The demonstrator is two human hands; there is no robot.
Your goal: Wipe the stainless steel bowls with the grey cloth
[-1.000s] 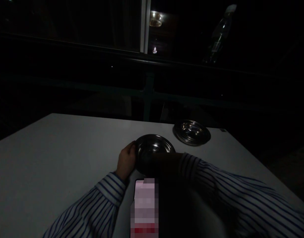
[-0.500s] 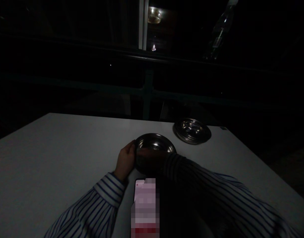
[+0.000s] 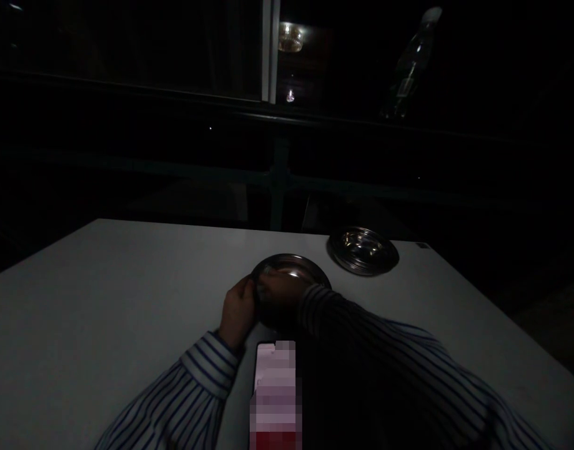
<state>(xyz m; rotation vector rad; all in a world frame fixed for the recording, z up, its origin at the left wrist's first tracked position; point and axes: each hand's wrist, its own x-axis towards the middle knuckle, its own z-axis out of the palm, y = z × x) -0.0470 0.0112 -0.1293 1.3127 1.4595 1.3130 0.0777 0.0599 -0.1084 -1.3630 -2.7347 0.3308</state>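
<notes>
A shiny metal bowl [image 3: 310, 267] stands on the white table in front of me. My left hand [image 3: 237, 312] is closed on its left rim, thumb near the edge. Reaching across from the right, my right hand [image 3: 283, 290] is inside the bowl by its left inner wall, fingers bent together. Something small and greyish seems to be at those fingertips, too dark to name. Farther right, several metal bowls [image 3: 363, 251] sit nested in a stack. Just below my hands lies a lit phone [image 3: 265, 359], its screen mostly blurred out.
The white table [image 3: 150, 281] has its far edge just behind the bowls. Beyond it, a dark rail and a window frame [image 3: 269, 50] cross the view. A plastic bottle [image 3: 411, 69] stands at the upper right. The surroundings are very dark.
My right hand has moved up and left inside the bowl, toward its left wall. My left hand keeps its hold on the rim. The view has tilted slightly.
</notes>
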